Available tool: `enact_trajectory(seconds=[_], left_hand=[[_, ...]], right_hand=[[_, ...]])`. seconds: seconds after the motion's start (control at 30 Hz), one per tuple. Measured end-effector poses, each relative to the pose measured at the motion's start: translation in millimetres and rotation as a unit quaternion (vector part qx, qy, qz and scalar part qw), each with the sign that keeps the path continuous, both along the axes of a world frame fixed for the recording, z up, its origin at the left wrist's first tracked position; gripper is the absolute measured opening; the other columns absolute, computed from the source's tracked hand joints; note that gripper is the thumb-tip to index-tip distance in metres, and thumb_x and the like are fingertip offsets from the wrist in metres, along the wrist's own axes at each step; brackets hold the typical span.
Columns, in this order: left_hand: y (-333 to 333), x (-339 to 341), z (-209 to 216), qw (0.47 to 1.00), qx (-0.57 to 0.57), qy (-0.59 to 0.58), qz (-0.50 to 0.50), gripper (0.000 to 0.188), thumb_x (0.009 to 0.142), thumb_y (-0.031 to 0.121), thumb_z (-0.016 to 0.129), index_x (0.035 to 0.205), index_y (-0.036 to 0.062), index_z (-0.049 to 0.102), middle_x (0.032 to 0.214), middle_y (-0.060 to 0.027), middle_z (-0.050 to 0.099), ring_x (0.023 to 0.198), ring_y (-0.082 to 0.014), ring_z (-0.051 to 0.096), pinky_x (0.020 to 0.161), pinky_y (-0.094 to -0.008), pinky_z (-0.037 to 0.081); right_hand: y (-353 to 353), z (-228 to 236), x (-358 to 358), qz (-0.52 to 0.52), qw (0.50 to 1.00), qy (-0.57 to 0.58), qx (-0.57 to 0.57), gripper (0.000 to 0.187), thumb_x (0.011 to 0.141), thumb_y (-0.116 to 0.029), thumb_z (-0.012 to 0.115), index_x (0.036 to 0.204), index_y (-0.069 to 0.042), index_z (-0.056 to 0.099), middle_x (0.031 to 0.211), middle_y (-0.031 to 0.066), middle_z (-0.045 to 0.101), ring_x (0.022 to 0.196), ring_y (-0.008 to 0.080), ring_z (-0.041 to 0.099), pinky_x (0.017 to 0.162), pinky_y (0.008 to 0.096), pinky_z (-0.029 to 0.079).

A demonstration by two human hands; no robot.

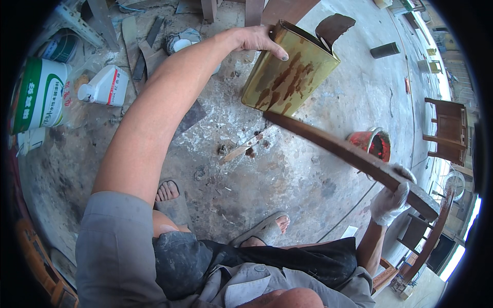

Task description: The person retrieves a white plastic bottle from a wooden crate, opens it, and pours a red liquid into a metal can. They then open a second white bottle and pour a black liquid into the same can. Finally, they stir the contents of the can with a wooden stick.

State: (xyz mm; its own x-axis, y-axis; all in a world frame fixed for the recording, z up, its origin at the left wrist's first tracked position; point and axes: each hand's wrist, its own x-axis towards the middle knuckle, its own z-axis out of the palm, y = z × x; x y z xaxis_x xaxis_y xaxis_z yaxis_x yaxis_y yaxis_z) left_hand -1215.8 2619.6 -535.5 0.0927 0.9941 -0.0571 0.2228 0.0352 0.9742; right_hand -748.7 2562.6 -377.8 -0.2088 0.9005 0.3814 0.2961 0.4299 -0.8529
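My bare left hand [262, 41] grips the upper rim of a gold-coloured metal can [292, 69], thumb outside and the other fingers hidden behind the edge. Brown stains streak the can's side, and its cut lid [335, 30] is bent upward. The can leans over the floor. In a white glove, my right hand [391, 200] is closed round a long dark-brown wooden bar [344, 146]. The bar slants from the glove up to the can's lower edge, where its far end seems to meet the can; contact is hard to tell.
A red-stained bucket [371, 143] stands behind the bar. Left are a white-and-green paint bucket [42, 92] and a white plastic jug [107, 86]. A thin wooden strip [241, 149] lies on the stained floor. A dark cylinder [385, 50] and a wooden chair [446, 128] are at the right.
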Motion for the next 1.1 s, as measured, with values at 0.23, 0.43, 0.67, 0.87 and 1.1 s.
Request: enact_trajectory(seconds=[0.23, 0.43, 0.67, 0.87, 1.1], left_hand=[[-3, 0, 4, 1.0, -0.005, -0.01, -0.011, 0.082, 0.067, 0.038, 0.091, 0.135, 0.0047, 0.058, 0.13, -0.0148, 0.064, 0.124, -0.0274, 0.057, 0.108, -0.0383, 0.042], [-2, 0, 2, 1.0, -0.005, 0.0, -0.004, 0.084, 0.067, 0.038, 0.091, 0.136, 0.0047, 0.057, 0.132, -0.0142, 0.063, 0.125, -0.0266, 0.056, 0.108, -0.0382, 0.042], [-16, 4, 11, 1.0, -0.014, -0.011, -0.024, 0.11, 0.065, 0.041, 0.092, 0.149, 0.0014, 0.034, 0.142, -0.0195, 0.052, 0.133, -0.0311, 0.049, 0.115, -0.0423, 0.037], [-97, 51, -4, 0.986, 0.147, 0.072, 0.021, 0.13, 0.058, 0.034, 0.097, 0.154, -0.0034, 0.018, 0.142, -0.0271, 0.048, 0.135, -0.0364, 0.047, 0.117, -0.0474, 0.038], [-152, 71, -15, 0.967, 0.222, 0.098, 0.073, 0.121, 0.059, 0.029, 0.09, 0.154, 0.0118, 0.017, 0.142, -0.0198, 0.042, 0.134, -0.0389, 0.042, 0.117, -0.0511, 0.035]], right_hand=[[-9, -2, 15, -0.039, 0.999, 0.014, 0.009, 0.05, 0.092, -0.043, 0.066, 0.109, 0.004, 0.059, 0.101, 0.0149, 0.064, 0.097, 0.024, 0.063, 0.097, 0.04, 0.047], [-18, 1, 22, -0.041, 0.997, -0.037, -0.047, 0.048, 0.092, -0.041, 0.065, 0.106, 0.005, 0.06, 0.099, 0.0146, 0.064, 0.097, 0.0222, 0.062, 0.096, 0.0383, 0.046], [-8, 16, 1, -0.085, 0.993, -0.077, -0.032, 0.04, 0.1, -0.035, 0.059, 0.101, 0.005, 0.065, 0.092, 0.0122, 0.068, 0.078, 0.0197, 0.067, 0.078, 0.0328, 0.053], [68, 47, -12, -0.175, 0.981, -0.084, 0.009, 0.044, 0.1, -0.041, 0.061, 0.114, 0.001, 0.067, 0.086, 0.0108, 0.073, 0.072, 0.016, 0.07, 0.071, 0.0279, 0.055], [130, 45, -96, -0.07, 0.995, -0.037, -0.055, 0.048, 0.095, -0.04, 0.069, 0.112, 0.004, 0.062, 0.089, 0.0158, 0.072, 0.072, 0.022, 0.073, 0.063, 0.0326, 0.063]])
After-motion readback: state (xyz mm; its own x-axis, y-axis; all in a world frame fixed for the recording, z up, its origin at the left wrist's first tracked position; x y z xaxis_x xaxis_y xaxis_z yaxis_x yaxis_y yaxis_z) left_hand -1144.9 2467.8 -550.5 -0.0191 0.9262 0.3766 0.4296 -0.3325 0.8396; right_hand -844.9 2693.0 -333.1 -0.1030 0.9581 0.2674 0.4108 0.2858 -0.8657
